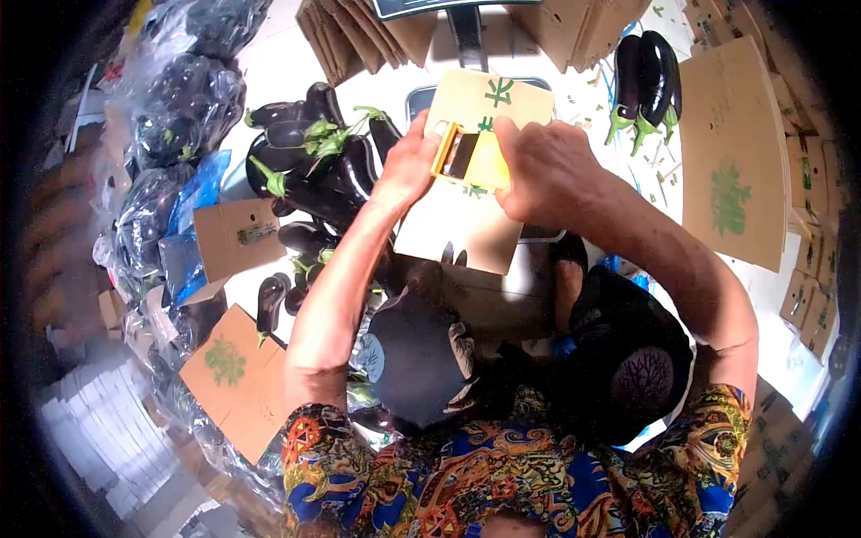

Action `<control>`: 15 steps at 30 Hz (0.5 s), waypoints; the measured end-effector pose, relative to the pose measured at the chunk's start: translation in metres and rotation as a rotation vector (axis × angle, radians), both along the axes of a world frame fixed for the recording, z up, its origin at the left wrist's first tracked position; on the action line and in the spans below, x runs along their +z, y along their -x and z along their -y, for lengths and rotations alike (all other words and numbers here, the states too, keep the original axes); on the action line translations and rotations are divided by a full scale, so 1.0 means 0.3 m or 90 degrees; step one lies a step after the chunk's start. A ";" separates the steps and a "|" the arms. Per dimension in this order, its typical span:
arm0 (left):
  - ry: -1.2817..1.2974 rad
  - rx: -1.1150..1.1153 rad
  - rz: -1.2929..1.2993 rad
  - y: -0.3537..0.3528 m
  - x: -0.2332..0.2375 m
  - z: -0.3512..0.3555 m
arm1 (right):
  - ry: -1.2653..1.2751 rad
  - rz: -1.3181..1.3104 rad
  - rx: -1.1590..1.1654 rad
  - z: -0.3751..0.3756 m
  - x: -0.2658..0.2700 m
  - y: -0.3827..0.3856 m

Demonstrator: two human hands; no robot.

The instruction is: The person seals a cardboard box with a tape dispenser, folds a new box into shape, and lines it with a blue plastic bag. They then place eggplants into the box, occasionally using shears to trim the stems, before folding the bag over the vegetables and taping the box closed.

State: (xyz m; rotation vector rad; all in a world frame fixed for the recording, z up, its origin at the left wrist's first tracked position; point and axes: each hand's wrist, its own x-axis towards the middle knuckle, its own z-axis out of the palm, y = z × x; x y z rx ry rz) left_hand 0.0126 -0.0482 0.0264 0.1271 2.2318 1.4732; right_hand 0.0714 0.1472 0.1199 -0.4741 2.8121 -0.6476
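Observation:
A cardboard box with green print stands upright before me, on or by a dark-framed platform. My right hand is closed on a yellow tape dispenser, which lies against the box's top face. At the box's left edge is my left hand, its fingers stretched along the side beside the dispenser's yellow frame. Whether it also touches the dispenser is hard to tell. Dark eggplants with green stems are heaped just left of my left hand.
Several eggplants lie at the upper right, beside a large cardboard sheet. Folded cartons stand at the top. Plastic-bagged eggplants line the left. An open carton and a flat cardboard piece are at lower left.

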 end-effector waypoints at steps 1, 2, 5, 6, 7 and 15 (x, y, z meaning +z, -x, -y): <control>0.090 -0.044 -0.093 -0.005 0.003 0.026 | -0.006 -0.009 0.018 0.007 0.010 0.010; 0.148 -0.042 -0.105 -0.009 0.007 0.037 | 0.003 -0.025 0.026 0.013 -0.008 0.012; 0.203 -0.046 -0.085 -0.001 0.011 0.046 | 0.070 -0.067 0.033 0.002 -0.004 -0.013; 0.204 -0.046 -0.069 0.006 0.009 0.052 | 0.040 -0.052 0.007 -0.008 -0.009 -0.027; 0.233 -0.039 -0.066 0.004 0.010 0.060 | 0.014 -0.032 -0.018 -0.024 -0.018 -0.056; 0.287 -0.013 -0.075 0.026 0.017 0.067 | 0.049 -0.022 -0.094 -0.281 -0.249 -0.250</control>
